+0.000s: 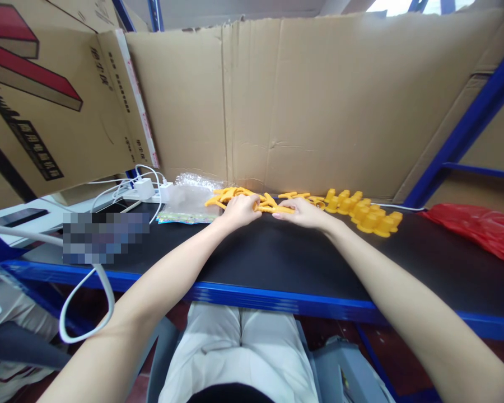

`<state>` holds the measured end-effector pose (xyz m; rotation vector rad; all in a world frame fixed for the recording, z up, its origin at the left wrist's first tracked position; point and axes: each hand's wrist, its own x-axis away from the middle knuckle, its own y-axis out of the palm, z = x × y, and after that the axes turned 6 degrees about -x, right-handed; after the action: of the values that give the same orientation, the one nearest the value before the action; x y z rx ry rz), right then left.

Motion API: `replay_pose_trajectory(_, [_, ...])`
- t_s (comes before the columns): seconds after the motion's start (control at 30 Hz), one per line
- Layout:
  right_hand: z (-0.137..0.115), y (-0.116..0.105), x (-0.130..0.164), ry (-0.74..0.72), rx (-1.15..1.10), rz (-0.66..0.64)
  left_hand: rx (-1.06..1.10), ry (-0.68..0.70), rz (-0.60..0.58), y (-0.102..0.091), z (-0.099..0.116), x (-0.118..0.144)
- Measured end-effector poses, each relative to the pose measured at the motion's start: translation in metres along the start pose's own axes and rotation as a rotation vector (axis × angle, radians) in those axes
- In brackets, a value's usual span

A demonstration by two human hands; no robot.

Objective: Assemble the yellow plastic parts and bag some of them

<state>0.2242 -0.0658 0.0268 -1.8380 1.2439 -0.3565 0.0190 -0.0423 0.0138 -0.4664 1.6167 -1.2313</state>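
My left hand (240,211) is closed round a yellow branched plastic piece (269,208) over the black tabletop. My right hand (303,214) pinches the same piece, or one touching it, at its right end; the fingers partly hide the join. More yellow branched pieces (223,196) lie behind and left of my left hand. Beyond my right hand are further thin yellow parts (294,195). Several yellow stepped, cup-like pieces (367,215) stand in rows to the right of it.
Clear plastic bags (187,198) lie left of my hands. White chargers and cables (143,188) sit farther left, with one cable looping over the blue front edge (277,298). A red plastic bag (474,226) lies at the right. Cardboard (319,101) walls the back.
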Motion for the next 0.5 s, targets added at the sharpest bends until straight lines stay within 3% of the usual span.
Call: replay_pose_trajectory(0.5, [0.0005, -0.0075, 0.0018, 0.01, -0.177, -0.08, -0.078, 0.004, 0.01, -0.0028, 0.0077, 0.0025])
